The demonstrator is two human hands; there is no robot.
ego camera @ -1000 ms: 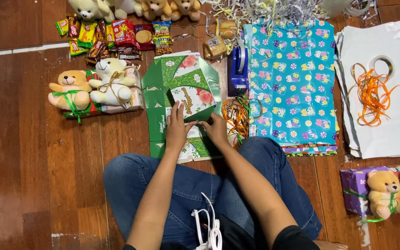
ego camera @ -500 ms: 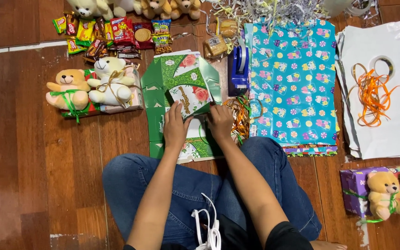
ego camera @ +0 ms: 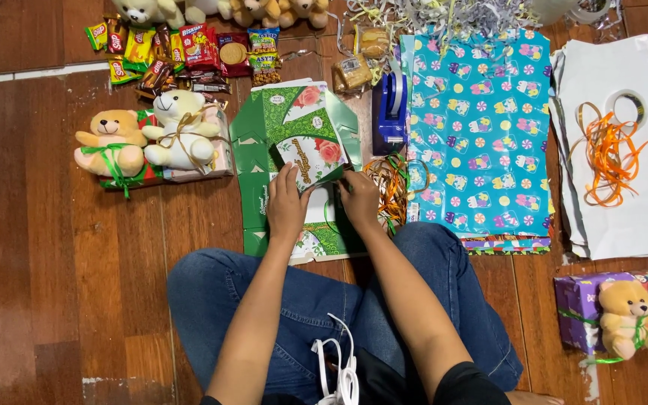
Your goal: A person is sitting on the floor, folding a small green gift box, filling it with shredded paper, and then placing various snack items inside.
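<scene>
Dark wooden floor [ego camera: 61, 247] all around, crowded with wrapping goods, and the person sits right at the middle with both hands on a green flat-cut cardboard box [ego camera: 294, 150] printed with roses. Left hand [ego camera: 288, 206]: fingers close together and bent, tips pressed on the lower edge of the raised flap, thumb out of sight beneath. Right hand [ego camera: 359, 196]: fingers curled tight, seemingly pinching the flap's right corner, though the exact grip is hidden. Judging by the lifted panel, this is the folding stage, the box only partly formed; the next move calls for a firm crease along the fold line while the sheet stays flat below.

Outward now. At three o'clock from the hands, a tangle of orange ribbon [ego camera: 391, 187], then a blue tape dispenser [ego camera: 391, 112] at one o'clock and a stack of turquoise patterned wrapping paper [ego camera: 481, 142]. At nine o'clock, two teddy bears [ego camera: 148, 139] tied with ribbon. At eleven o'clock, snack packets [ego camera: 181, 52]. At four o'clock, well apart, a purple wrapped box [ego camera: 577, 304] with a bear.
</scene>
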